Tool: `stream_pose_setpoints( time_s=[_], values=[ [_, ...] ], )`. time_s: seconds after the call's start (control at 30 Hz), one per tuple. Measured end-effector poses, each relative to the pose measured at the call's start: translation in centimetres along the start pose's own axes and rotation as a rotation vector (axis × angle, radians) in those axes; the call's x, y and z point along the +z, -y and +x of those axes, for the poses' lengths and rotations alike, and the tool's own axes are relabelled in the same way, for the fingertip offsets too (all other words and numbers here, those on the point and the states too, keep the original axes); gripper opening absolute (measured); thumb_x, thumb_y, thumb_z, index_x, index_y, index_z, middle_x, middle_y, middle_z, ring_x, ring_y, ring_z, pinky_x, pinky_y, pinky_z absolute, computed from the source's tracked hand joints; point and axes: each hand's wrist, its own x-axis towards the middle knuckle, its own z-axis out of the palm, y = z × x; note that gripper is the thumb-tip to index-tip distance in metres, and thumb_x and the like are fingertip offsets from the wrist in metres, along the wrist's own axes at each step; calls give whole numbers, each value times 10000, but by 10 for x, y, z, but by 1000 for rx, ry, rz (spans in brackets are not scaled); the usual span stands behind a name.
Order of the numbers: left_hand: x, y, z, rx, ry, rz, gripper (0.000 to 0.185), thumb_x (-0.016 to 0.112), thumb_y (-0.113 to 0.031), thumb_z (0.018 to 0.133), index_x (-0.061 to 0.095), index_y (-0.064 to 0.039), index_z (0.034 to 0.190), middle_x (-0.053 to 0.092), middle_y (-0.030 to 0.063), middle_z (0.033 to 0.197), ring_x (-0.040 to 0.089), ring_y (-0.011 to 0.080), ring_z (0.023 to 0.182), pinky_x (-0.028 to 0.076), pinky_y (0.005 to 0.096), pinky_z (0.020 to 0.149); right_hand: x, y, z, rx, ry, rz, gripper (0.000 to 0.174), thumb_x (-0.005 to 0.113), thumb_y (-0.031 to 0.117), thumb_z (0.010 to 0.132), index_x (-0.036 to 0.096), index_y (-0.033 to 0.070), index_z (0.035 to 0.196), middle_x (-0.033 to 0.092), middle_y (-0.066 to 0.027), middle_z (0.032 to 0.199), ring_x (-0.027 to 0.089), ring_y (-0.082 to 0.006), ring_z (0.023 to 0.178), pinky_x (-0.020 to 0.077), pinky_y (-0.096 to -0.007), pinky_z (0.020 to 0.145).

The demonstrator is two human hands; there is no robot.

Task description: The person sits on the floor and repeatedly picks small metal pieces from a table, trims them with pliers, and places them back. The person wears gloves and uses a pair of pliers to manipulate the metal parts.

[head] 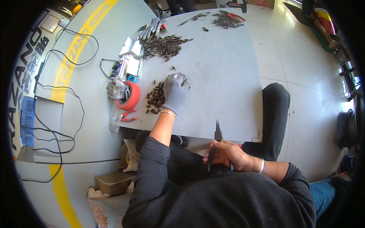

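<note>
My left hand [176,87], in a grey coated work glove, rests on the table just right of a small pile of dark metal springs [156,98]. Its fingers are bent, and a small metal piece seems to show at the fingertips; whether they grip it is unclear. In my bare right hand [225,155] is a pair of long-nosed pliers [218,135] with dark handles, held at the table's near edge, slim tips pointing away from me. One loose spring [174,68] lies beyond the left hand. A larger heap of springs [165,46] lies farther back.
At the left stand a red rubber tyre [134,95], red-handled pliers [129,115], blue scissors [131,79] and a white open box [130,46]. Spare grey gloves [152,29] lie behind them. At the far edge, more red-handled pliers [236,18] rest over another pile of small metal parts [226,22].
</note>
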Motion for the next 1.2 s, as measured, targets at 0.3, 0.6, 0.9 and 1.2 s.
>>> stream_pose_setpoints(
  time_s=[0.3,0.6,0.9,1.2],
  values=[
    [10,-17,-1,-87,-7,168,234,732,-275,835,747,-64,937,712,119,1088,638,315,1051,493,432,936,0,-1,-2,-9,-8,-31,363,445,367,1091,541,18,1067,659,-159,1010,673,-289,1013,534,-490,980],
    [10,-14,12,-28,-165,50,134,720,-164,854,772,-70,935,738,75,1026,687,245,918,536,374,831,0,-2,-6,-26,-15,-27,340,462,359,1087,550,33,1051,672,-145,994,680,-280,994,543,-471,957],
    [-50,-91,-61,-563,-35,-1098,123,781,-22,854,765,17,969,748,21,858,627,48,720,509,206,655,2,0,-7,-240,-27,-199,286,488,314,1085,561,38,1094,669,-109,985,676,-252,987,553,-405,888],
    [-64,-148,-136,-482,244,-1113,131,753,-20,885,736,23,1007,753,45,888,665,78,771,532,228,663,-10,24,5,-686,-482,-719,229,627,176,1023,575,-29,1111,650,-57,911,638,-128,868,546,-294,811]
  ],
)
